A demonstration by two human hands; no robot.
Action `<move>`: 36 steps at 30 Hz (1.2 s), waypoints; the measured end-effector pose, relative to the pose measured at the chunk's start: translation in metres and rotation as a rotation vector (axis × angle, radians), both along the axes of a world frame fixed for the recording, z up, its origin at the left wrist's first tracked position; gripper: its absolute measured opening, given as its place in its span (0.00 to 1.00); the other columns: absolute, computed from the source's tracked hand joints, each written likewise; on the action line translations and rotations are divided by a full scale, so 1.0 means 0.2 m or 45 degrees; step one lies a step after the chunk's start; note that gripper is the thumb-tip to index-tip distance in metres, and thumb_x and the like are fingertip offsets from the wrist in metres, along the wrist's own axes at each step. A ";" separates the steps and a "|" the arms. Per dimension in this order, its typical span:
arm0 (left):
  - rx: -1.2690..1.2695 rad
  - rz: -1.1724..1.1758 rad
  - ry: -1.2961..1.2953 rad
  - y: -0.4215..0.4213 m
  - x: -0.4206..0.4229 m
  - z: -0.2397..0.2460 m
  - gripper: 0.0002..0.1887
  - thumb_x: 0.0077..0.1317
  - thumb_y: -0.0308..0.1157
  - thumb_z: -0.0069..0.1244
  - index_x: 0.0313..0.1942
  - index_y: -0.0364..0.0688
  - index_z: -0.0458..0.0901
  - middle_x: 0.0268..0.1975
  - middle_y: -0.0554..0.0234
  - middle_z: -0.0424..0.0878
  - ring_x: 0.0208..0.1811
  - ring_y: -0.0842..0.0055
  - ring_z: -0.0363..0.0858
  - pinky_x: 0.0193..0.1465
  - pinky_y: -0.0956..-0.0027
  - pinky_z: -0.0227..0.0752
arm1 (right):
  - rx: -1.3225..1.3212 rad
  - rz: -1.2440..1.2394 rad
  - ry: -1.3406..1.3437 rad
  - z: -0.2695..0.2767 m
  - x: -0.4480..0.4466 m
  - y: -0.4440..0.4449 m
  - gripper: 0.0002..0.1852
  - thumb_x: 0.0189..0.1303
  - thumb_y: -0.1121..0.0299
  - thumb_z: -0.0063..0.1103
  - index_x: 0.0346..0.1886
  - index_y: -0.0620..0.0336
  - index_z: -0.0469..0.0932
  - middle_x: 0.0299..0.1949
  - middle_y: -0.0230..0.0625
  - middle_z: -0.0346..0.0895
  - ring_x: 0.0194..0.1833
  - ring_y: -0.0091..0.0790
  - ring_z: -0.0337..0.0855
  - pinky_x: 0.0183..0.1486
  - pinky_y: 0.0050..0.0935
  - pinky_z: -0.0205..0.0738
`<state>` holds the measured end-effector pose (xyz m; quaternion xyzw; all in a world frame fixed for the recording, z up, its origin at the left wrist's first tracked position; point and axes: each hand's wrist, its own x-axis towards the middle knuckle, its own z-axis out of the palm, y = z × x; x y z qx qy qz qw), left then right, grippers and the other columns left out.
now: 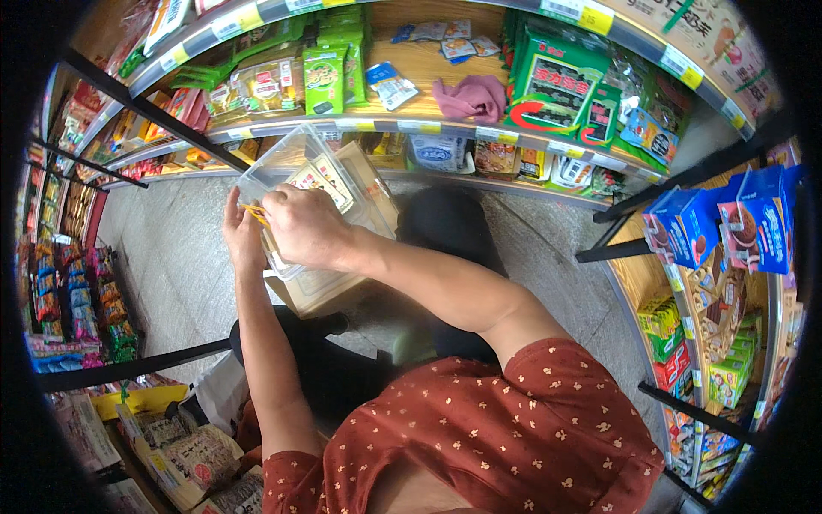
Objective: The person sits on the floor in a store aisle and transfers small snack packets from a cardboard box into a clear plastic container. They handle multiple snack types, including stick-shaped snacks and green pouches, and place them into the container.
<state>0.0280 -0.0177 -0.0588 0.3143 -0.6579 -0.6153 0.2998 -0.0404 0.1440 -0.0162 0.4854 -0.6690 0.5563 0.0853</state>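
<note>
Over the left side of a clear plastic box (308,144), my left hand (244,228) and my right hand (305,225) meet at a small yellow-orange packet (257,213). My right hand is curled, its fingertips mostly turned away from view. The packet's edge shows between the two hands, pinched by both. Several flat packets (331,183) with printed fronts lie inside the box, partly behind my right hand. The box rests on a cardboard carton (366,167), which stands on the grey floor before me.
Ahead, a wooden shelf (398,51) bears green snack packs (324,77), a crumpled pink cloth (472,97), small sachets (392,85) and large seaweed packs (555,80). Blue boxes (681,225) hang at right. Black rack bars (154,115) cross at left. Bagged goods (192,456) lie at lower left.
</note>
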 end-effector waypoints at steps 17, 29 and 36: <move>-0.380 0.081 -0.318 -0.04 0.00 0.01 0.27 0.62 0.25 0.51 0.63 0.31 0.69 0.31 0.66 0.75 0.30 0.83 0.70 0.33 0.76 0.67 | -0.085 0.000 -0.174 -0.01 -0.10 0.01 0.03 0.57 0.76 0.57 0.33 0.66 0.77 0.27 0.50 0.80 0.29 0.51 0.83 0.30 0.40 0.76; -0.344 0.125 -0.220 -0.05 -0.02 0.03 0.26 0.64 0.33 0.52 0.60 0.29 0.71 0.39 0.53 0.83 0.39 0.73 0.80 0.44 0.69 0.73 | -0.244 0.276 -1.288 -0.06 -0.36 0.06 0.05 0.58 0.78 0.57 0.35 0.69 0.79 0.27 0.36 0.79 0.18 0.21 0.74 0.20 0.18 0.68; -0.515 0.496 -0.479 -0.32 0.04 -0.23 0.31 0.63 0.42 0.53 0.60 0.26 0.70 0.51 0.39 0.80 0.54 0.64 0.78 0.57 0.64 0.69 | -0.235 0.140 -1.436 -0.09 -0.48 0.15 0.05 0.59 0.77 0.56 0.38 0.67 0.78 0.28 0.34 0.80 0.18 0.20 0.75 0.20 0.18 0.71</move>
